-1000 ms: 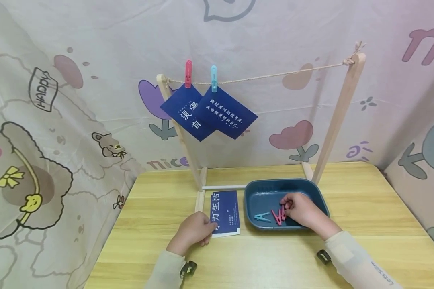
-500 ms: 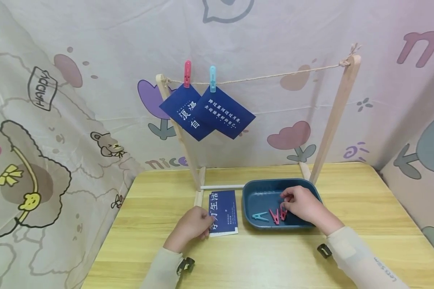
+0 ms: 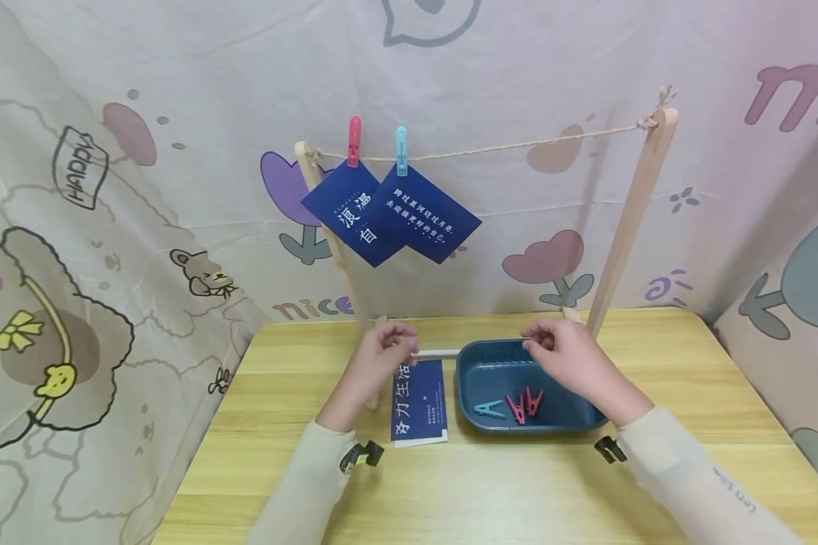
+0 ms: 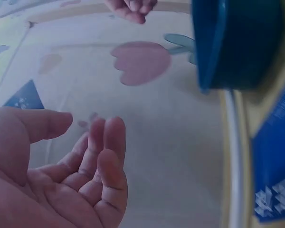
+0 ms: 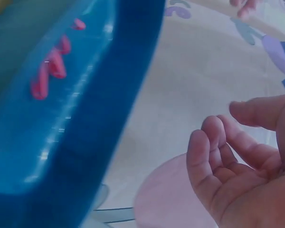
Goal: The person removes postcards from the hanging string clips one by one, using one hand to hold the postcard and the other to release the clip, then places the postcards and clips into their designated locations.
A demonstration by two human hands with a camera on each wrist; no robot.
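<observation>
My left hand (image 3: 382, 356) is raised just beyond a small stack of dark blue cards (image 3: 423, 401) with white lettering. In the left wrist view, its thumb stands apart from loosely bent fingers (image 4: 115, 137), with nothing between them. My right hand (image 3: 569, 359) hovers over the far right part of a dark blue tray (image 3: 532, 430), and the right wrist view shows it holding nothing. Inside the tray lie a teal clothespin (image 3: 489, 409) and two red clothespins, one to the left (image 3: 516, 409) and another beside it (image 3: 534, 401).
Between wooden posts (image 3: 630, 227) runs a twine line (image 3: 518, 147). Two blue cards hang overlapping at its left, under a pink clothespin (image 3: 354, 141) and a light blue clothespin (image 3: 401, 151). A white rod (image 3: 439, 353) crosses low behind the card stack. Patterned cloth surrounds the table.
My left hand has left the edge of the card stack and risen forward. My right hand has lifted up from the red clothespins, which stay in the tray.
</observation>
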